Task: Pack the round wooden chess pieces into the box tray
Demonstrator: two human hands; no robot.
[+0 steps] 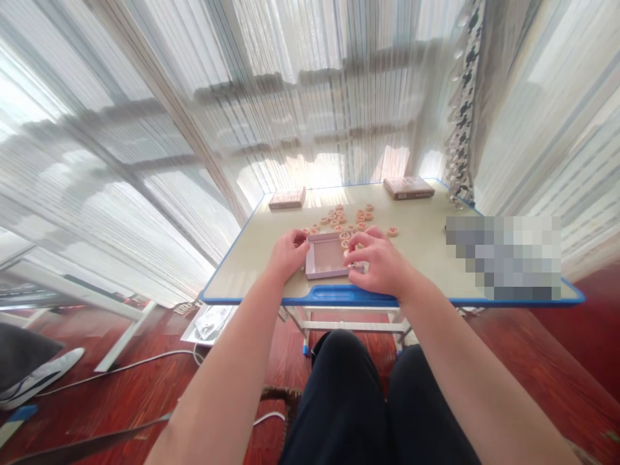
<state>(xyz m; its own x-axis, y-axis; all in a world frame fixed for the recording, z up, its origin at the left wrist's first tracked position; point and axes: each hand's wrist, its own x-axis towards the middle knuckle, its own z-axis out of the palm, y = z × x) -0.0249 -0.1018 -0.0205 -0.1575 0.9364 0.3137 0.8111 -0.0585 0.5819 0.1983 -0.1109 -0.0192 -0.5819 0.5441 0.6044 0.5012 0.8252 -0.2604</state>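
Observation:
A shallow pale pink tray [325, 257] lies on the small beige table [426, 239] with a blue rim. My left hand [287, 253] rests at the tray's left side, fingers curled against its edge. My right hand [378, 259] is at the tray's right side, fingers bent over round wooden discs [345, 244] in or at the tray's right end. Several more round wooden discs [346, 218] with red marks lie scattered just beyond the tray.
Two flat brown boxes sit at the table's far edge, one at the left [287, 198] and one at the right [408, 187]. White sheer curtains hang behind. A blurred patch covers the table's right part. My dark-trousered knees are under the table; cables lie on the red floor.

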